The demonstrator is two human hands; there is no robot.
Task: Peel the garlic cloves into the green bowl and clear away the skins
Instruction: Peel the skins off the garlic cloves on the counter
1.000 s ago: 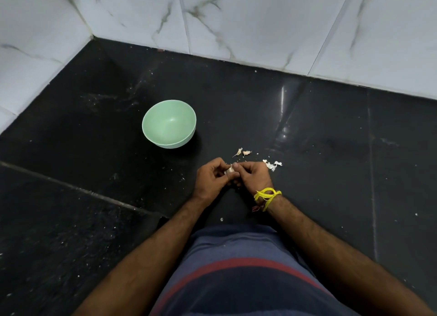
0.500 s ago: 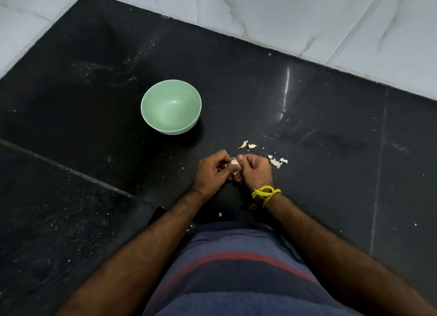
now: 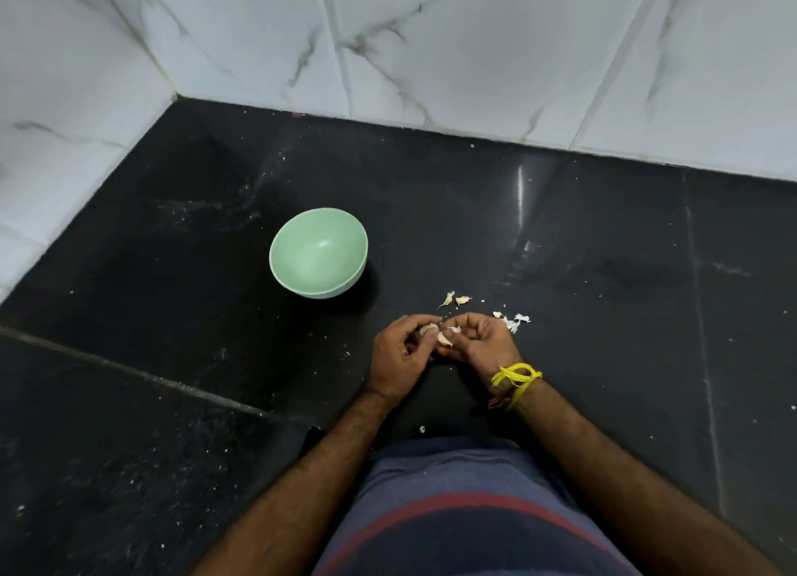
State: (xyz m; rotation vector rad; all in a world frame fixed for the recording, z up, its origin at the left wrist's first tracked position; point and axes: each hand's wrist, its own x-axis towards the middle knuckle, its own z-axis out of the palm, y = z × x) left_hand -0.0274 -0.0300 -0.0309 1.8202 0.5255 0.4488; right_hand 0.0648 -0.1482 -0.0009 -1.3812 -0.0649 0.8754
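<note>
The green bowl (image 3: 318, 252) stands on the black stone counter, and nothing shows inside it. Just right of and below the bowl, my left hand (image 3: 401, 355) holds a pale garlic clove (image 3: 428, 329) between its fingertips. My right hand (image 3: 481, 342), with a yellow thread at the wrist, pinches a piece of garlic skin (image 3: 444, 339) next to that clove. The two hands nearly touch over the counter. Loose garlic skins (image 3: 455, 299) lie just beyond the hands, and more white skins (image 3: 513, 321) lie to the right of my right hand.
The black counter (image 3: 604, 295) runs to white marble wall tiles (image 3: 474, 58) at the back and left. A seam (image 3: 129, 370) crosses the counter at the left. Small white crumbs dot the surface, one fleck (image 3: 422, 429) near my body.
My hands have drawn slightly apart, so the clove shows in my left hand and a skin piece in my right. The view has tilted up, showing more wall.
</note>
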